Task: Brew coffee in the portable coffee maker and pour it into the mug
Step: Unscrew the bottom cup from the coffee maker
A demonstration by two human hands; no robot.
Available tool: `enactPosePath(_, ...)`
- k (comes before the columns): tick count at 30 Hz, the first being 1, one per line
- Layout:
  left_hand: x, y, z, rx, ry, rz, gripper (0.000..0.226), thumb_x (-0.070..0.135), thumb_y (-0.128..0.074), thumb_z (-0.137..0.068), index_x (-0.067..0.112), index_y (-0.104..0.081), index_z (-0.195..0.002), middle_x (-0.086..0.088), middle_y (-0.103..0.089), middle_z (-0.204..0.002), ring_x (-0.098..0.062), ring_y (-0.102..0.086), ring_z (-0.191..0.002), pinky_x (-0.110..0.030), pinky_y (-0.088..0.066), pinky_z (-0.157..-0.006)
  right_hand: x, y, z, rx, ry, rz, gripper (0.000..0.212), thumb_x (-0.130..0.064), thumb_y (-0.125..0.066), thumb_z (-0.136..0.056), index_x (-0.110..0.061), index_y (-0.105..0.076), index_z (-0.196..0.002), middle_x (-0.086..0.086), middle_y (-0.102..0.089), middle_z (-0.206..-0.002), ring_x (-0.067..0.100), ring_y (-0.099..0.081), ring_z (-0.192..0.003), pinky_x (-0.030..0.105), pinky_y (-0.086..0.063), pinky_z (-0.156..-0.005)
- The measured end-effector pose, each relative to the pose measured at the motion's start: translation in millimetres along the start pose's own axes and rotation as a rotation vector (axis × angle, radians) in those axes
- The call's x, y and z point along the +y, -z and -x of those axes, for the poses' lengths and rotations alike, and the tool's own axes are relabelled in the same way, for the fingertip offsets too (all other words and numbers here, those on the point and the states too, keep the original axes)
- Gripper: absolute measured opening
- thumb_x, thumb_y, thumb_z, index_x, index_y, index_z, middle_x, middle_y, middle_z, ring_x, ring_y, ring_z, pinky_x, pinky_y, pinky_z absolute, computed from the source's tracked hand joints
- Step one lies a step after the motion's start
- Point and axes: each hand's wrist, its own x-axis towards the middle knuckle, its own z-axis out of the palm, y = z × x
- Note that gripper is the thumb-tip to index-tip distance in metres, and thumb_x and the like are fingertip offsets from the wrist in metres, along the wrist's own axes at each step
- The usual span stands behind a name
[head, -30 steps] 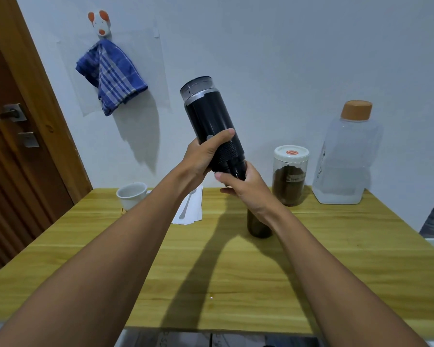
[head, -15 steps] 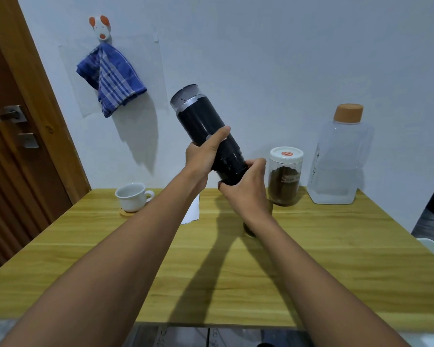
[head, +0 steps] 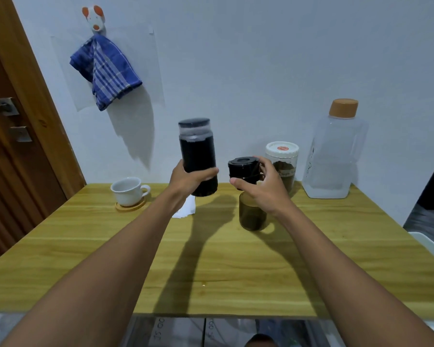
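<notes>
Head view, both arms reaching forward over the wooden surface [head: 211, 266].

- Left hand [head: 186, 179]: fingers and thumb wrapped round the lower part of the coffee maker body [head: 198, 159], a tall black cylinder. It is upright and held clear of the surface, with its capped end up.
- Right hand [head: 266, 190]: thumb and fingers closed round a short black round piece [head: 243, 169] with a flat top. This piece is just beside the coffee maker body and does not touch it.
- Dark see-through cup [head: 252, 216]: stands on the surface under the right hand. Its upper edge is hidden by the hand.
- Mug [head: 128, 191]: white, upright on a round wooden coaster [head: 132, 207] at the far left of the surface, handle to the right, well apart from both hands.
- White paper napkins [head: 187, 210]: lying behind the left wrist, partly hidden.
- Jar [head: 285, 169]: clear with a white lid and brown contents, behind the right hand.
- Water jug [head: 335, 161]: clear plastic with a tan cap, far right against the wall.
- Blue checked cloth [head: 105, 71]: hanging from a wall hook.
- Wooden door [head: 13, 151]: at the left.
</notes>
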Motion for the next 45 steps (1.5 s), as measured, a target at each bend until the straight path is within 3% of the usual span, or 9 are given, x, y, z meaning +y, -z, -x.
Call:
enactPosePath(8, -61.2, -15.8, 14.5, -0.031, 0.081, -0.143, 0.079, 0.027, -0.095, -0.064, 0.015, -0.056, -0.131, -0.003, -0.068, -0.117, -0.022, -0.066, -0.108, -0.039, -0.056, -0.095, 18.4, 0.7, 2.2, -0.011, 0.005, 0.051, 0.073, -0.034, -0.088, -0.070, -0.032, -0.046, -0.130, -0.024, -0.055, -0.117, -0.013, -0.052, -0.109, 0.006, -0.039, -0.081)
enactPosePath(10, -70.2, -18.8, 15.3, -0.023, 0.099, -0.151, 0.082, 0.028, -0.095, -0.063, 0.015, -0.055, -0.133, -0.003, -0.067, -0.119, -0.023, -0.064, -0.112, -0.038, -0.054, -0.097, 21.1, -1.0, 3.3, -0.023, -0.001, 0.056, 0.072, -0.036, -0.088, -0.070, -0.035, -0.045, -0.128, -0.028, -0.053, -0.113, -0.023, -0.049, -0.102, 0.004, -0.039, -0.076)
enactPosePath(16, -89.8, -24.5, 19.6, -0.035, 0.141, -0.192, 0.089, 0.028, -0.095, -0.064, 0.016, -0.049, -0.139, -0.007, -0.062, -0.133, -0.023, -0.059, -0.117, -0.038, -0.050, -0.101, 25.9, -8.4, 5.3, -0.011, 0.003, 0.025, 0.074, -0.032, -0.089, -0.068, -0.027, -0.049, -0.130, -0.013, -0.061, -0.123, -0.001, -0.058, -0.114, 0.019, -0.046, -0.093)
enactPosePath(24, -94.0, -21.2, 21.7, -0.077, 0.151, -0.197, 0.095, 0.031, -0.096, -0.063, 0.017, -0.044, -0.141, -0.006, -0.059, -0.136, -0.021, -0.057, -0.119, -0.037, -0.049, -0.102, 27.5, -11.8, 7.5, -0.037, 0.023, 0.024, 0.070, -0.028, -0.089, -0.069, -0.032, -0.048, -0.125, -0.025, -0.057, -0.113, -0.029, -0.048, -0.099, -0.003, -0.038, -0.076)
enactPosePath(29, -73.4, -1.5, 26.3, -0.209, 0.220, -0.298, 0.115, 0.040, -0.089, -0.072, 0.018, -0.014, -0.156, -0.008, -0.037, -0.152, -0.026, -0.040, -0.139, -0.041, -0.038, -0.113, 28.4, -15.8, 16.6, -0.046, 0.027, 0.039, 0.074, -0.027, -0.090, -0.068, -0.029, -0.049, -0.129, -0.026, -0.058, -0.112, -0.027, -0.049, -0.101, 0.000, -0.039, -0.080)
enactPosePath(35, -23.0, 41.8, 38.0, -0.230, 0.207, -0.526, 0.061, 0.049, -0.068, -0.088, 0.019, -0.042, -0.134, -0.007, -0.044, -0.147, -0.021, -0.047, -0.121, -0.034, -0.039, -0.090, 27.6, -31.6, 37.9, -0.069, 0.009, 0.084, 0.077, -0.030, -0.091, -0.066, -0.030, -0.048, -0.130, -0.017, -0.059, -0.116, -0.010, -0.054, -0.107, 0.017, -0.046, -0.092)
enactPosePath(38, 0.5, 46.7, 51.1, -0.250, 0.125, -0.457, 0.067, 0.069, -0.061, -0.073, 0.019, -0.061, -0.117, -0.001, -0.062, -0.128, -0.018, -0.059, -0.111, -0.039, -0.049, -0.097, 24.4, -43.1, 47.5, -0.093, 0.024, 0.127, 0.077, -0.035, -0.090, -0.065, -0.034, -0.047, -0.128, -0.019, -0.059, -0.114, -0.013, -0.054, -0.102, 0.012, -0.044, -0.083)
enactPosePath(40, 11.2, 41.8, 61.3, -0.327, 0.095, -0.455, 0.068, 0.075, -0.064, -0.068, 0.022, -0.066, -0.110, 0.005, -0.067, -0.114, -0.013, -0.061, -0.105, -0.034, -0.050, -0.089, 21.4, -51.4, 52.4, -0.103, 0.043, 0.157, 0.075, -0.036, -0.089, -0.065, -0.036, -0.046, -0.127, -0.021, -0.057, -0.113, -0.013, -0.052, -0.102, 0.011, -0.042, -0.081)
enactPosePath(45, 16.3, 31.4, 62.9, -0.379, 0.038, -0.587, 0.054, 0.058, -0.076, -0.080, 0.008, -0.060, -0.091, 0.001, -0.060, -0.089, -0.015, -0.053, -0.080, -0.029, -0.039, -0.069, 18.8, -62.2, 59.1, -0.094, 0.107, 0.206, 0.080, -0.033, -0.090, -0.062, -0.026, -0.050, -0.131, -0.011, -0.063, -0.117, 0.004, -0.058, -0.107, 0.017, -0.046, -0.085)
